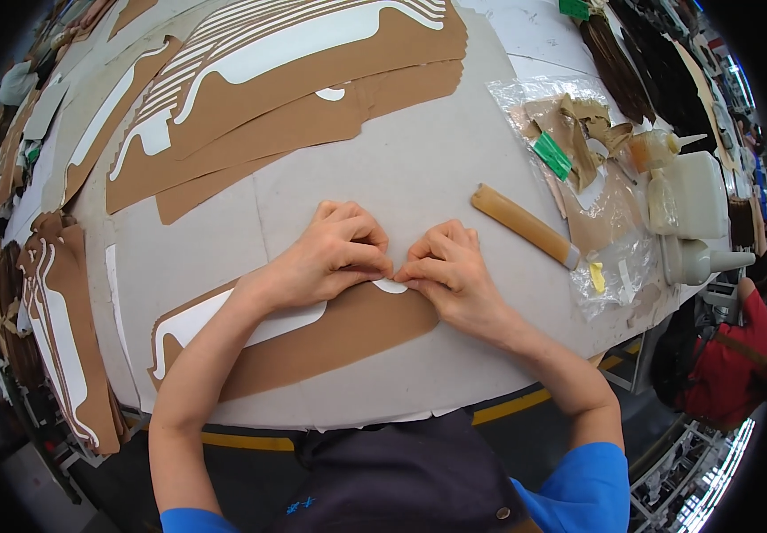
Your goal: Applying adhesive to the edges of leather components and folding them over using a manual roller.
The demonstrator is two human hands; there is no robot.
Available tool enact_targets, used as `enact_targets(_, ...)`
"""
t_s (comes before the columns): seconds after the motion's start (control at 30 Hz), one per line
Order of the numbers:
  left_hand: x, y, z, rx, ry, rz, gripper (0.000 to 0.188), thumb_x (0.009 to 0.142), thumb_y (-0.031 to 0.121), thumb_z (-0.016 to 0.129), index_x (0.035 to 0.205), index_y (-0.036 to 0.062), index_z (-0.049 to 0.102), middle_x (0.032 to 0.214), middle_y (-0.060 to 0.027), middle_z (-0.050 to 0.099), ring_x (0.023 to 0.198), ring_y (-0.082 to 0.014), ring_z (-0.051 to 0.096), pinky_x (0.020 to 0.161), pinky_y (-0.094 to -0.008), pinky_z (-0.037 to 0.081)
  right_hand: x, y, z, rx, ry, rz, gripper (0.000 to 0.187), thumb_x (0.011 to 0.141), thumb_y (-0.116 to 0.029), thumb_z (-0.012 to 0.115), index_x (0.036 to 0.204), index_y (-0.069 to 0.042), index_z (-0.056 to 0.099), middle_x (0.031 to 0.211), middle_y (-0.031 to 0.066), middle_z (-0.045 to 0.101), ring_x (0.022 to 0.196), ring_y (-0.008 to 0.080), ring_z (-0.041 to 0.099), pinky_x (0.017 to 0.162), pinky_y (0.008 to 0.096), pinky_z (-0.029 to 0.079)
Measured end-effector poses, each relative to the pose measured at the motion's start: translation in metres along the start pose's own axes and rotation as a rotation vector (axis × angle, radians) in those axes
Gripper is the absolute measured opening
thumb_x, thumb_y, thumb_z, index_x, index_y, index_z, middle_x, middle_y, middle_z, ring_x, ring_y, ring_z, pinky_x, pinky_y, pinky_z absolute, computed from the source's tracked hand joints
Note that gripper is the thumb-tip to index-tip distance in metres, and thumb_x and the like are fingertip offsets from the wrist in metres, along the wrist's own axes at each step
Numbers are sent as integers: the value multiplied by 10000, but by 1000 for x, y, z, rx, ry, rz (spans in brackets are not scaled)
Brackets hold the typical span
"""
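Note:
A brown leather-like panel (339,345) lies flat before me, with a long white shaped backing piece (290,325) along its upper left part. Over the panel's top edge my left hand (341,251) is closed, thumb and fingers pinched at a small white rounded piece (391,286). My right hand (453,274) pinches at the other side of that same piece, its fingertips almost meeting the left ones. The fingers cover the piece's upper edge. To the right of my hands rests a tan tool handle or bar (526,226) with a pale end.
More brown panels (312,67) with white strips lie at the back left, and others (72,338) hang at the left edge. On the right are a plastic bag with scraps (579,160), a white bottle (699,195) and an amber squeeze bottle (655,149). A person in red (730,364) is beyond.

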State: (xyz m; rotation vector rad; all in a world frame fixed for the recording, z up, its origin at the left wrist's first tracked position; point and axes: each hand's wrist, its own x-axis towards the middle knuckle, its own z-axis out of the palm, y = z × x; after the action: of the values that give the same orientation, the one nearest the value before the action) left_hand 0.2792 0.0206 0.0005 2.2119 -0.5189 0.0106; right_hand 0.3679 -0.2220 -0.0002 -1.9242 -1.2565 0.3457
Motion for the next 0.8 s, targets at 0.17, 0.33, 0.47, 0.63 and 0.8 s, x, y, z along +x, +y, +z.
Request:
enact_targets(0.17, 1, -2, -7, -5, -26, 38, 152, 861, 67, 765, 978, 161, 793, 1027, 14, 613, 1082, -203, 553, 1030, -387, 364, -2, 12, -7, -126, -49, -200, 257, 791, -3, 733, 1003, -134, 793, 1023, -22, 640, 1080, 239, 558, 866, 398, 384)
enact_targets(0.33, 0, -3, -10, 0, -19, 88, 200, 850, 30, 759, 988, 170, 793, 1050, 10, 618, 1092, -207, 558, 1027, -384, 378, -2, 16, -13, -320, -70, -547, 276, 760, -34, 719, 1033, -25, 759, 1110, 90, 633, 1134, 295, 588, 914, 455, 451)
enact_targets(0.47, -4, 1, -10, 58, 24, 87, 215, 834, 41, 767, 1008, 168, 777, 1080, -10, 624, 1079, -220, 575, 1011, -391, 395, 5, 2, -18, -536, -178, -781, 360, 767, -60, 725, 1099, 78, 703, 1157, 173, 608, 1154, 331, 595, 968, 508, 460)
enact_targets(0.63, -23, 31, 7, 431, 328, 71, 386, 742, -10, 783, 1117, 69, 733, 1111, -71, 660, 1047, -274, 624, 883, -411, 511, -10, 6, -6, -225, -59, -420, 457, 770, -36, 748, 1216, 42, 686, 1138, 137, 610, 1137, 328, 585, 956, 483, 440)
enact_targets(0.8, -42, 57, 40, 518, 343, -79, 390, 745, 11, 793, 1129, 23, 727, 1203, -99, 682, 1096, -295, 655, 901, -415, 572, -12, -5, 6, -186, 35, -291, 498, 760, 7, 744, 1254, 11, 684, 1137, 108, 603, 1138, 316, 564, 960, 473, 411)
